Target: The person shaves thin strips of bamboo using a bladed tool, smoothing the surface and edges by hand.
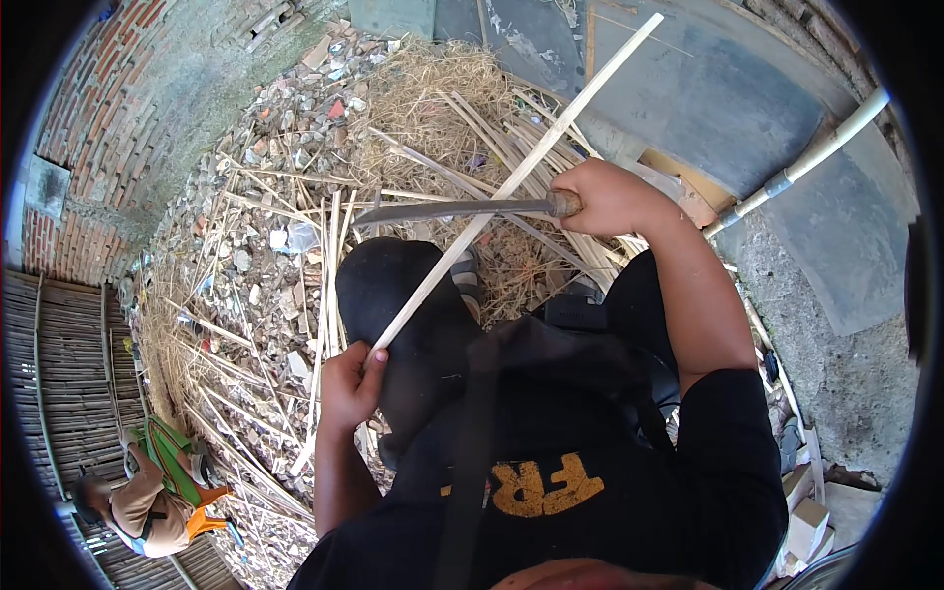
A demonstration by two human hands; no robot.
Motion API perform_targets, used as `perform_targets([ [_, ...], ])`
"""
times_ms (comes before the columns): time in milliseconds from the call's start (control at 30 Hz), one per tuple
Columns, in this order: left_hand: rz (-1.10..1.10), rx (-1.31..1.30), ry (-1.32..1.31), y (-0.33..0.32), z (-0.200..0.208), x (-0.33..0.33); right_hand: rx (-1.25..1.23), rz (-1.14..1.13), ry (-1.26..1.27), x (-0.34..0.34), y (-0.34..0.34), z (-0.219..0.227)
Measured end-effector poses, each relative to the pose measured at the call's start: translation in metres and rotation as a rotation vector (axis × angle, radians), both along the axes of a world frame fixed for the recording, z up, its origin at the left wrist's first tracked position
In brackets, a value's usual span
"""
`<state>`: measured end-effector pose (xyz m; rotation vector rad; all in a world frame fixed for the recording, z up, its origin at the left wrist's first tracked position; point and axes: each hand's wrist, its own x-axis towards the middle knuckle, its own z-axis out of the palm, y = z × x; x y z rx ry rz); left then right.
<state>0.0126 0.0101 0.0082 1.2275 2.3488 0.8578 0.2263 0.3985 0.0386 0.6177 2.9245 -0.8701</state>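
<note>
My left hand (352,382) is closed round the lower end of a long pale split-bamboo strip (560,123). The strip slants up and away to the right, past my bent knee. In my right hand (612,200) is the wooden handle of a machete (433,210), fingers wrapped about it. Its long dark blade points left and crosses the strip near the middle; whether the edge touches the strip I cannot tell.
Loose bamboo strips (324,285) and straw (433,108) lie over rubble (265,177). Grey panels (698,98) and a pale pole (787,177) stand at the right. A brick wall (98,128) rises at the left. Another person (147,506) sits at the lower left.
</note>
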Motion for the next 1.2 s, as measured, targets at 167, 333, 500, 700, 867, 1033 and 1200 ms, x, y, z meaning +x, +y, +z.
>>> perform_targets([
  [167, 0.038, 0.029, 0.008, 0.002, -0.003, 0.004, -0.061, -0.212, 0.089, 0.014, 0.042, -0.011],
  [333, 0.043, 0.007, -0.008, -0.001, -0.006, 0.001, 0.007, -0.273, 0.071, 0.014, 0.033, -0.013],
  [500, 0.039, 0.013, -0.026, -0.001, -0.007, -0.001, -0.084, -0.007, 0.058, 0.0, 0.003, -0.002],
  [700, 0.037, 0.04, -0.018, -0.001, -0.006, 0.001, -0.111, 0.03, 0.041, -0.002, 0.004, -0.006],
  [867, 0.034, 0.049, -0.014, 0.002, -0.005, 0.003, -0.024, -0.178, 0.058, 0.012, 0.037, -0.013],
  [1033, 0.044, 0.016, -0.001, 0.0, -0.005, 0.001, -0.022, -0.246, 0.065, 0.015, 0.034, -0.011],
  [1200, 0.051, 0.021, -0.004, 0.001, -0.005, 0.002, -0.038, -0.12, 0.039, 0.003, 0.016, -0.007],
])
